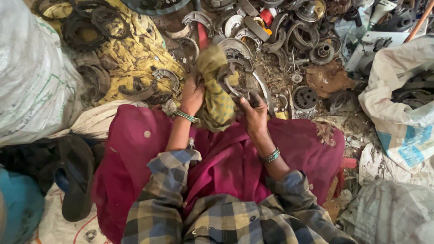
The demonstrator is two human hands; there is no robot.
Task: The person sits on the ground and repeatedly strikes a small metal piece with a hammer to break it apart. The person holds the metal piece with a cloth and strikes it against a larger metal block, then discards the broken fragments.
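I look down at my lap and see my two hands at work over my dark red skirt [235,162]. My left hand [193,96] is closed on a yellow-green checked rag [217,97]. The rag hangs down between my hands and bunches up at the top. My right hand [254,115] is closed too, with its fingers pinched on a curved metal brake shoe [235,81]. The brake shoe sits up and to the left of my right hand, just beside the rag and touching it. Its long curve runs from down by my right fingers up toward the top of the rag. My left hand is on the far side of the rag from the shoe, so my right hand is the nearer one. More grey brake shoes [235,47] lie in a heap on the ground ahead of me. A white sack [31,81] sits on my left.
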